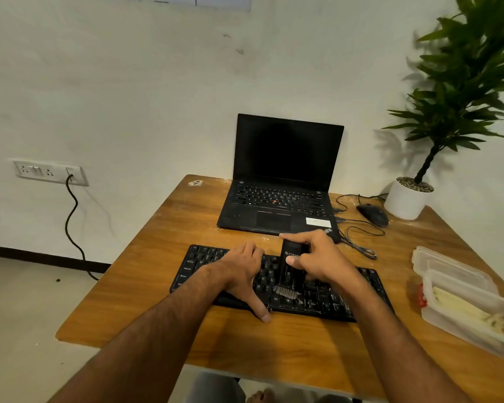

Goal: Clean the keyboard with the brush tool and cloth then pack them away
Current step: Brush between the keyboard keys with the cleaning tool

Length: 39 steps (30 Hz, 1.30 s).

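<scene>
In the lower middle of the frame, a black keyboard [282,283] is lying on the wooden tabletop [163,286], and both hands are working over it. The right hand [317,257] is gripping the black brush tool [290,266] upright, fingers curled around its body, with the grey bristles pointing down and meeting the keys near the bottom row. The left hand [243,271] is resting flat on the keyboard's left half, fingers relaxed, thumb reaching past the near edge onto the wood. At the right edge of the frame, a clear plastic box [463,303] is sitting open; something pale, possibly the cloth, is lying inside. Behind the keyboard, an open laptop [282,175] is standing with a dark screen, a mouse [373,215] and potted plant [437,135] beside it.
</scene>
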### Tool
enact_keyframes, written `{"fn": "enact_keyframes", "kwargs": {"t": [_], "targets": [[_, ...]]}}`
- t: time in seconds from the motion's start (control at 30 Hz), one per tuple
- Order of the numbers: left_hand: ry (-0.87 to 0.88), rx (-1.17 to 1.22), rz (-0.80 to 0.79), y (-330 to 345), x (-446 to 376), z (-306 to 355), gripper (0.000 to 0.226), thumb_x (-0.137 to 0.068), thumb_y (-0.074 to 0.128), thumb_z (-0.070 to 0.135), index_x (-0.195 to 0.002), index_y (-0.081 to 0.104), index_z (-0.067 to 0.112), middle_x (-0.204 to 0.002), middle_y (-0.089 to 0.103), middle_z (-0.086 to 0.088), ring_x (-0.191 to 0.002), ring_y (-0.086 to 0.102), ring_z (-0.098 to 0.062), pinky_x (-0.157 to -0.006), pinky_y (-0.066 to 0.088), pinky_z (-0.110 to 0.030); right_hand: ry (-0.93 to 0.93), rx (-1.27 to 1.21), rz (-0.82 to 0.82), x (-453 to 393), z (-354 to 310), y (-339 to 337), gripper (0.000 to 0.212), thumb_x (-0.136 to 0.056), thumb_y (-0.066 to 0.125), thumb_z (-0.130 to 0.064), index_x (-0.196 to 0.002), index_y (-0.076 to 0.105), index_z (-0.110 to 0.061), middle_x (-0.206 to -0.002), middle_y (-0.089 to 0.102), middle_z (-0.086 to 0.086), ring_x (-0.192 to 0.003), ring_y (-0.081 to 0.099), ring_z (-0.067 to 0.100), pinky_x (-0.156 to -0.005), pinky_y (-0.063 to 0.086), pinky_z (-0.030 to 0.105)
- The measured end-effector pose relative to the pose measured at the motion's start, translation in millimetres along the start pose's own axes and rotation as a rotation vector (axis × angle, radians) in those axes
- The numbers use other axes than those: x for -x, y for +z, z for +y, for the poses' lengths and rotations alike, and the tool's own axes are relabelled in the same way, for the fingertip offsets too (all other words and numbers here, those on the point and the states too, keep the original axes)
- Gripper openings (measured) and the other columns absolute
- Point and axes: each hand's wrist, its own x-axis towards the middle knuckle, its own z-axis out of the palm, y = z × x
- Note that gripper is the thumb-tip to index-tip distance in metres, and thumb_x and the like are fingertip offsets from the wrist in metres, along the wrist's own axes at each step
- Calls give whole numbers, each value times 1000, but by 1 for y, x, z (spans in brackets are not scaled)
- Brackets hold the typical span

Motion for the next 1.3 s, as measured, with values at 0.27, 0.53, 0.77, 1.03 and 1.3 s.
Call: {"fn": "enact_keyframes", "kwargs": {"t": [0.27, 0.53, 0.77, 1.03, 1.3], "targets": [[7, -34, 4, 0, 0, 1, 138, -51, 82, 86, -152, 30, 8, -139, 35, -5, -126, 35, -22, -119, 37, -44, -17, 49, 116, -3, -3, 15, 55, -85, 78, -15, -131, 64, -41, -124, 65, -3, -102, 66, 17, -85, 61, 41], [6, -24, 5, -1, 0, 2, 138, -52, 82, 85, -154, 29, 8, -142, 35, -4, -127, 36, -23, -118, 37, -43, 14, -58, 95, -4, -8, 3, 54, -85, 77, -8, -129, 66, -38, -119, 63, 1, -96, 66, 21, -71, 64, 41], [6, -23, 15, 1, -2, -2, 140, -50, 81, 88, -152, 30, 8, -139, 36, -5, -126, 36, -22, -117, 38, -44, -73, 114, 56, 20, 3, 5, 58, -86, 77, -15, -134, 61, -43, -126, 65, -10, -105, 65, 13, -88, 60, 39], [2, -14, -2, 1, -1, 0, 141, -52, 82, 85, -156, 27, 7, -145, 34, -5, -131, 35, -24, -120, 36, -45, -150, 113, 166, 31, 1, 17, 58, -87, 77, -17, -139, 59, -37, -134, 63, -10, -124, 57, 12, -104, 50, 34], [-6, 3, -27, -1, 0, 1, 145, -54, 83, 83, -159, 21, 7, -152, 30, -8, -139, 31, -26, -123, 32, -48, -125, 135, 214, 38, 0, 6, 59, -88, 76, -17, -140, 57, -37, -134, 63, -8, -121, 57, 13, -101, 52, 34]]}}
